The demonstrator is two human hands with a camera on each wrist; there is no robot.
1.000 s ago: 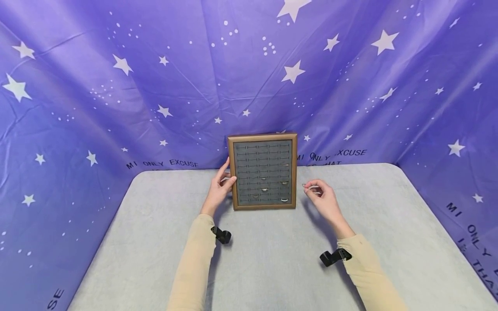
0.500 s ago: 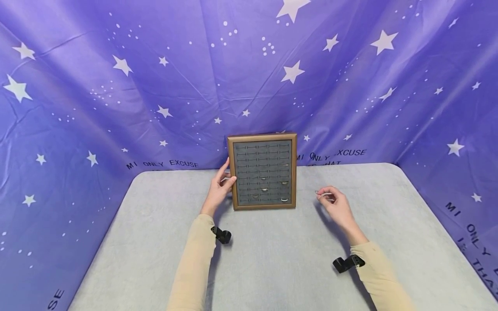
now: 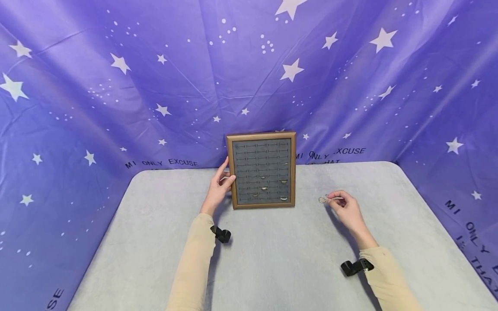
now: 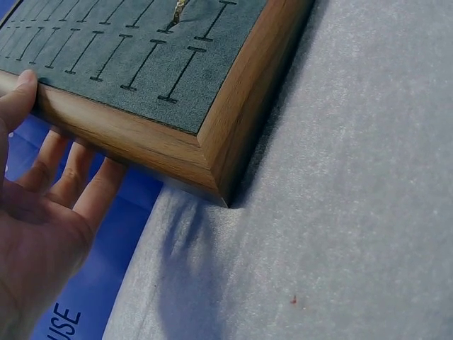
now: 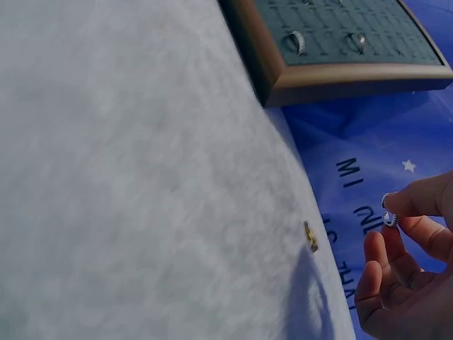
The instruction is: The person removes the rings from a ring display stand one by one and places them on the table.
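A left hand (image 3: 218, 186) steadies the upright wood-framed, grey-velvet slotted ring board (image 3: 263, 170) by its edge, thumb on the frame and fingers behind it. The right hand (image 3: 346, 209) pinches a small silver ring (image 3: 322, 200) low over the grey felt-covered table (image 3: 272, 259), right of the board. A loose pinch could let the smooth ring roll away.

Head view looks down from above; both close, low wrist views share the ring display frame (image 3: 261, 169).
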